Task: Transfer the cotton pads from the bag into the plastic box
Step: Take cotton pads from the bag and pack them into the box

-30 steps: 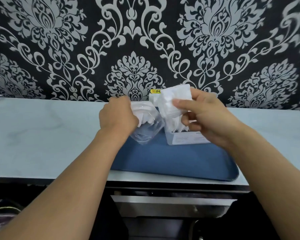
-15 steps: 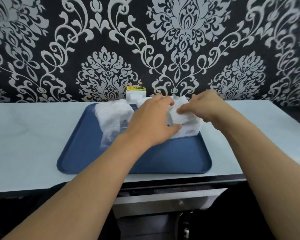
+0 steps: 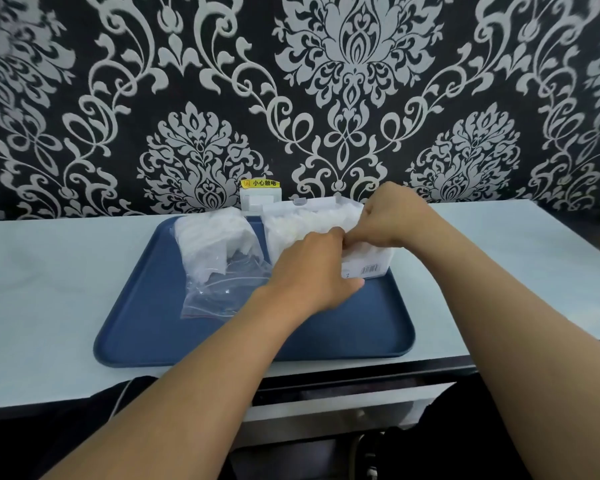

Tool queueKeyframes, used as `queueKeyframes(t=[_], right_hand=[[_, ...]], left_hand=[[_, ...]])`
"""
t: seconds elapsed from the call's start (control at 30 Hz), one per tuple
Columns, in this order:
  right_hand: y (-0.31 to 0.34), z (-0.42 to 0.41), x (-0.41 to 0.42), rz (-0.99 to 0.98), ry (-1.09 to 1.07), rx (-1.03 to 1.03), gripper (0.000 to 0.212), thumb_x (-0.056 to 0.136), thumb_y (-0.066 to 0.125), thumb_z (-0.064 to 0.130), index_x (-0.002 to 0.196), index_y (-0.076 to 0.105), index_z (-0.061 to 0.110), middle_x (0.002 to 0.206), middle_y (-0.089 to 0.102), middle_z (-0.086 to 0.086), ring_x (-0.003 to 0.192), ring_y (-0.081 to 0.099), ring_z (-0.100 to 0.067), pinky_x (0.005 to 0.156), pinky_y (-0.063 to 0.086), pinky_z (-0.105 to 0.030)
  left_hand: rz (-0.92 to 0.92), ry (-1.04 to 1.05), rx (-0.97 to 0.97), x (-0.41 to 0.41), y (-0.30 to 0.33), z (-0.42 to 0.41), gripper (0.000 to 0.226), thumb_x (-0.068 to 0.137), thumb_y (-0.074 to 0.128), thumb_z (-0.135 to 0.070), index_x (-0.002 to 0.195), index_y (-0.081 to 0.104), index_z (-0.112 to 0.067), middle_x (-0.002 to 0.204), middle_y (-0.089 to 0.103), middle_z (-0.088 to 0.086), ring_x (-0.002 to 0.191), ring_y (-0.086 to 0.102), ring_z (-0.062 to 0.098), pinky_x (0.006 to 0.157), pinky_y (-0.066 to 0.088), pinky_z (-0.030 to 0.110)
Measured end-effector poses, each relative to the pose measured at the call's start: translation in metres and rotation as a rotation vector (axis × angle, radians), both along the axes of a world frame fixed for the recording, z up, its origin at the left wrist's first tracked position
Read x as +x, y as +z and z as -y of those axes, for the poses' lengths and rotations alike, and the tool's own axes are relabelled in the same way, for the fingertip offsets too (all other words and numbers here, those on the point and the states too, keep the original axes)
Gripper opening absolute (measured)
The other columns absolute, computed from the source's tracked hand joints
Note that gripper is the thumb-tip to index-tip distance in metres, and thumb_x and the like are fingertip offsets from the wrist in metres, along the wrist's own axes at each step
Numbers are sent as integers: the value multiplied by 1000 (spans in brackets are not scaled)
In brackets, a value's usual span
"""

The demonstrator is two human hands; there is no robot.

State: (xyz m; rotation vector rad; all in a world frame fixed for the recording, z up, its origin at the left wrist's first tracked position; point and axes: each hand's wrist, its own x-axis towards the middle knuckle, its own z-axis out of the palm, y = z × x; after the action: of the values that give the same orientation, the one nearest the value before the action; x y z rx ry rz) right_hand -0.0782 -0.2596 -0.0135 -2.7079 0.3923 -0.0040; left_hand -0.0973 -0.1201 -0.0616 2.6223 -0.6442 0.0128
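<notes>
A clear plastic box with a barcode label stands at the back right of the blue tray, its lid up behind it. White cotton pads fill the box. My left hand lies against the box's front with fingers curled onto the pads. Over the box's right end my right hand presses down on the pads with closed fingers. The clear zip bag lies alone on the tray's left half, still holding white pads in its upper part.
The tray sits on a pale countertop against patterned wallpaper. A white wall socket with a yellow warning label is behind the box. The counter's front edge and a drawer run below the tray.
My left hand let go of the bag, which now lies on the tray, and moved to the box. My right hand brought its pads down into the box. The camera view shifted.
</notes>
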Motion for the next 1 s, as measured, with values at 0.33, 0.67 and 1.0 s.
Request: queueKeyframes(t=[0.33,0.67,1.0], right_hand=[[-13,-3,-4,88,-88,-230,35,68,78,22,71,44,19,73,52,1,70,56,-22,54,35,-26],[-13,-15,0,88,-85,-162,21,71,69,13,80,50,13,80,57,-2,68,55,-23,55,36,-26],[15,-96,-72,236,583,464,16,82,64,7,74,78,11,64,72,-6,54,59,-13,50,45,-27]], left_hand=[[-80,-64,41,0,2,-4,51,83,66,-54,127,55,-31,121,65,-11,111,61,17,78,41,31],[-102,-91,-134,-4,8,-12,27,84,70,-36,109,70,-27,103,70,-7,100,65,19,78,50,29],[52,104,-197,-10,56,-143,69,60,85,-33,125,61,-31,124,57,-6,115,53,13,96,44,22]])
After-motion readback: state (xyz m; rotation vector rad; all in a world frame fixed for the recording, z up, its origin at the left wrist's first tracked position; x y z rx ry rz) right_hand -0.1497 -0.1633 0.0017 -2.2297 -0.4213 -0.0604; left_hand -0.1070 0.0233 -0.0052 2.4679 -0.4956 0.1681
